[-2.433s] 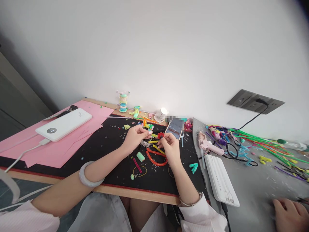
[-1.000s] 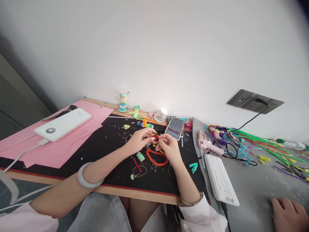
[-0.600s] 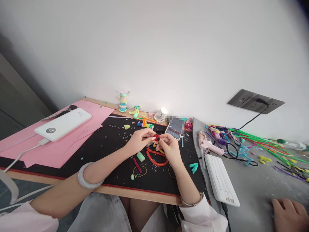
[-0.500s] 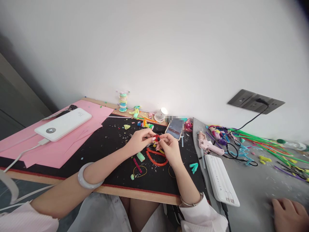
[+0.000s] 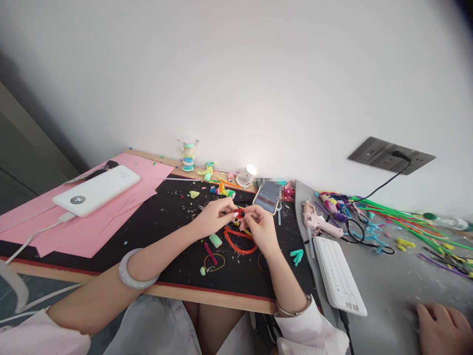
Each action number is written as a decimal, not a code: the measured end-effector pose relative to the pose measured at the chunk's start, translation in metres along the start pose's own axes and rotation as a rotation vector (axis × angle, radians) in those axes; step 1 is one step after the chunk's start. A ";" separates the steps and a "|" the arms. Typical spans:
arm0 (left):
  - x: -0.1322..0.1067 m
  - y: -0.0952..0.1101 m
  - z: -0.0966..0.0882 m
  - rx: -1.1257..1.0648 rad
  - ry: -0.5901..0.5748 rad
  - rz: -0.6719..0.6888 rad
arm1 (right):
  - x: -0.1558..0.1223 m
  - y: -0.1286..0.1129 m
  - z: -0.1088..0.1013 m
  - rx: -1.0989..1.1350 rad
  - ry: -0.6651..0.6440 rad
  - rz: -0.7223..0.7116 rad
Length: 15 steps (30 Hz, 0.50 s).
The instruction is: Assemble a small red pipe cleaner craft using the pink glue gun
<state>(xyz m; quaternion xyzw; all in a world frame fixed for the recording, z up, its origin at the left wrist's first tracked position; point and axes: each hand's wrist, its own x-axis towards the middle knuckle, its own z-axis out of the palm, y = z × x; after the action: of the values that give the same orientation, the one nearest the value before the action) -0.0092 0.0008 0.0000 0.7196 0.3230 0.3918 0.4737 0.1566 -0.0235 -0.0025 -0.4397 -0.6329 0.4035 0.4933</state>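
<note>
My left hand [image 5: 217, 216] and my right hand [image 5: 260, 224] meet over the black mat [image 5: 148, 236], both pinching a small red and black fuzzy piece [image 5: 240, 213] between thumb and fingertips. Its exact kind is too small to make out. Just below my hands lies a bent red-orange pipe cleaner loop [image 5: 240, 249], with a yellow strip partly behind my right fingers. A mint-green fuzzy piece [image 5: 215, 240], a magenta stick [image 5: 210, 253] and a thin rubber band [image 5: 220, 269] are scattered nearby. Behind my hands leans a phone [image 5: 266, 196].
A white power bank [image 5: 99, 190] rests on pink paper [image 5: 92, 236] at left. At right are a pink glue gun [image 5: 320, 222], another white power bank [image 5: 340, 276] and green pipe cleaners [image 5: 399, 217]. A paper cup [image 5: 247, 175] stands by the wall. Another person's hand [image 5: 443, 328] is at lower right.
Almost nothing differs. My fingers have shifted very slightly around the small red and black piece, which stays in the same place.
</note>
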 end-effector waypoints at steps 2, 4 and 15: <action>0.000 0.000 -0.001 0.005 -0.016 -0.003 | 0.000 0.000 0.000 -0.035 0.006 0.001; -0.001 0.001 -0.003 0.028 -0.031 -0.020 | -0.001 0.000 -0.001 -0.069 0.010 0.008; -0.002 0.005 -0.008 0.050 -0.082 -0.089 | -0.001 0.004 -0.001 -0.092 0.003 -0.008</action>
<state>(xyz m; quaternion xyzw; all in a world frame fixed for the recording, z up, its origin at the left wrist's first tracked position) -0.0163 0.0011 0.0056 0.7315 0.3448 0.3322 0.4853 0.1580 -0.0235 -0.0068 -0.4598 -0.6517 0.3714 0.4753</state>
